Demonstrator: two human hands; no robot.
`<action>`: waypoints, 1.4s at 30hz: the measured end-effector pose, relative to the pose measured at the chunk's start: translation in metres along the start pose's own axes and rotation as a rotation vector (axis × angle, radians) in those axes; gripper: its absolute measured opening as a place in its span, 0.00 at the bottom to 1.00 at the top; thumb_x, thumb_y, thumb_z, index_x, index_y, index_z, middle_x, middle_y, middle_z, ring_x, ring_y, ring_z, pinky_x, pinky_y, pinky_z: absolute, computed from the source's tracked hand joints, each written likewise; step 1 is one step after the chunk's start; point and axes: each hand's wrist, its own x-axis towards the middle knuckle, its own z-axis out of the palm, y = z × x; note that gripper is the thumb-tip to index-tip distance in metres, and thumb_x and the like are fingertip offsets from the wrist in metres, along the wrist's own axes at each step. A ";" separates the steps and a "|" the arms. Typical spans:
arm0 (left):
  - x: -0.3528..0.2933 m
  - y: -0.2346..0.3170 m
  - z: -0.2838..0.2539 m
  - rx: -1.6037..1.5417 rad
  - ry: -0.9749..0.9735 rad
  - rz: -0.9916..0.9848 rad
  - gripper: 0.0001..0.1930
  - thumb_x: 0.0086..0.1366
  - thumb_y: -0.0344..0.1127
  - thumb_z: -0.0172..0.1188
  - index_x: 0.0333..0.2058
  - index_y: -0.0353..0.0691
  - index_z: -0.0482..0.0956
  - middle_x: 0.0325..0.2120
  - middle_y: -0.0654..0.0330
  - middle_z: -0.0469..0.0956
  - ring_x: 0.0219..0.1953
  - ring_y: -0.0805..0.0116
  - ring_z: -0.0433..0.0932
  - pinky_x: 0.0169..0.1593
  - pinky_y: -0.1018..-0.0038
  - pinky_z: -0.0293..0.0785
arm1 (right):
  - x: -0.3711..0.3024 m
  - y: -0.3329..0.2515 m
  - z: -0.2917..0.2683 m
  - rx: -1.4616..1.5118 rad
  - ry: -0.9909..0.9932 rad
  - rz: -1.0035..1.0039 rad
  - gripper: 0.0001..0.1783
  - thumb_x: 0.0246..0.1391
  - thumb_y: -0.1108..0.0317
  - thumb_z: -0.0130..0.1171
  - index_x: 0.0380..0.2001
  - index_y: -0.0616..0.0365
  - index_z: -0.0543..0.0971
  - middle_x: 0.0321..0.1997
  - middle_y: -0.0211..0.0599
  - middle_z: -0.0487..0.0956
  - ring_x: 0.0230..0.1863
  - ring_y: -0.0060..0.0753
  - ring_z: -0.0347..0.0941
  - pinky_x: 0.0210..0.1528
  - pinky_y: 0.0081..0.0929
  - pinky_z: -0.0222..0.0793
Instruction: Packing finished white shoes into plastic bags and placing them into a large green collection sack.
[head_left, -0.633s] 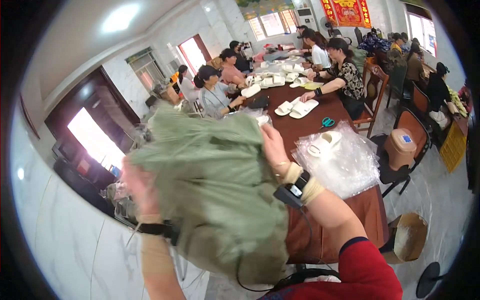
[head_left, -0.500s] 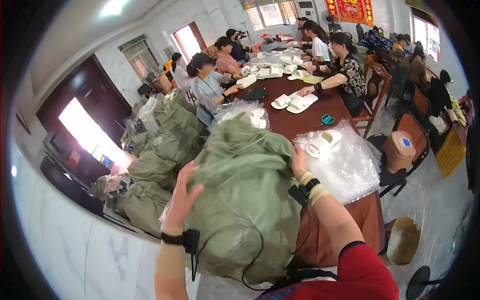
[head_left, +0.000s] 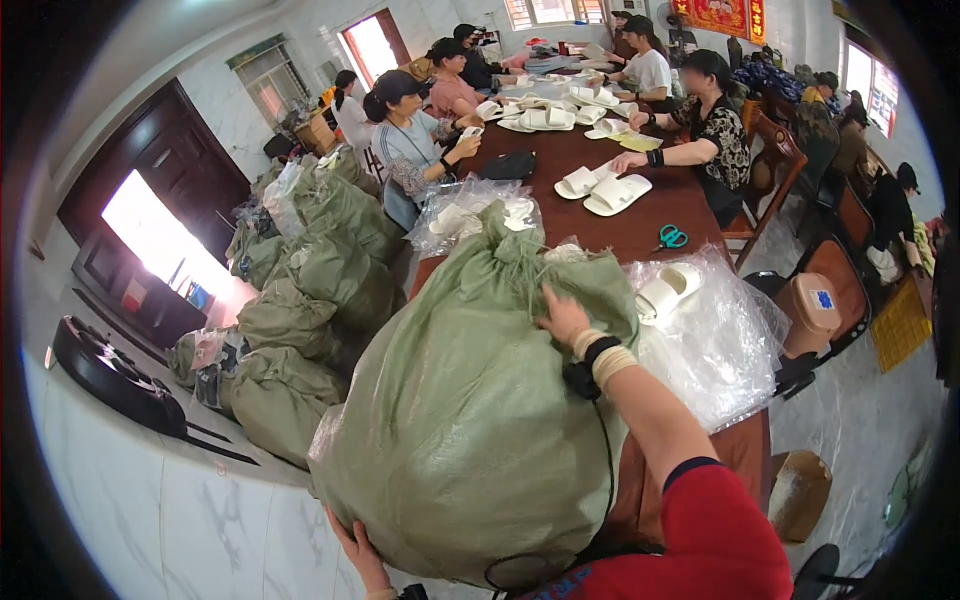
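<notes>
A large, full green woven sack (head_left: 460,430) stands right in front of me, bulging, its top gathered into a tied, frayed neck (head_left: 500,235). My right hand (head_left: 563,318) lies against the upper right of the sack just below the neck, fingers stretched out. Low on the sack's left side, my left hand (head_left: 358,552) presses flat with its fingers apart; part of it is cut off by the sack and the lower edge. A black cable (head_left: 612,450) runs down the sack from my right wristband. White slides (head_left: 668,293) rest on clear plastic bags (head_left: 710,350) to the right.
Several more green sacks (head_left: 290,400) are piled at the left near a doorway. Co-workers sit along both sides of the long brown table (head_left: 520,165), handling white slides (head_left: 545,120). Teal scissors (head_left: 672,237), a chair with a pinkish box (head_left: 812,305) and a cardboard box (head_left: 800,495) are at the right.
My left hand has dropped from the sack's top to its lower left side. My right hand has moved inward onto its upper part. The sack's top now shows gathered and upright.
</notes>
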 end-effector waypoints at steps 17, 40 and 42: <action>0.136 0.270 0.301 0.653 -1.165 1.119 0.29 0.71 0.51 0.48 0.68 0.53 0.59 0.71 0.58 0.52 0.74 0.56 0.41 0.70 0.47 0.33 | -0.170 -0.116 -0.140 0.387 0.139 -0.828 0.16 0.44 0.72 0.55 0.41 0.57 0.73 0.30 0.33 0.68 0.29 0.33 0.74 0.26 0.29 0.72; 0.135 0.126 0.209 0.466 -0.747 1.009 0.09 0.54 0.33 0.66 0.22 0.38 0.75 0.27 0.60 0.74 0.34 0.59 0.72 0.36 0.66 0.73 | -0.044 0.036 -0.087 0.455 -0.402 -0.104 0.28 0.62 0.45 0.51 0.51 0.60 0.76 0.45 0.50 0.80 0.46 0.44 0.77 0.49 0.37 0.71; 0.136 0.126 0.208 0.447 -0.737 1.000 0.09 0.53 0.32 0.67 0.22 0.38 0.75 0.28 0.60 0.75 0.34 0.60 0.72 0.36 0.67 0.73 | -0.002 -0.014 -0.094 0.514 -0.437 0.030 0.36 0.57 0.42 0.57 0.57 0.60 0.70 0.53 0.52 0.77 0.53 0.45 0.75 0.55 0.36 0.69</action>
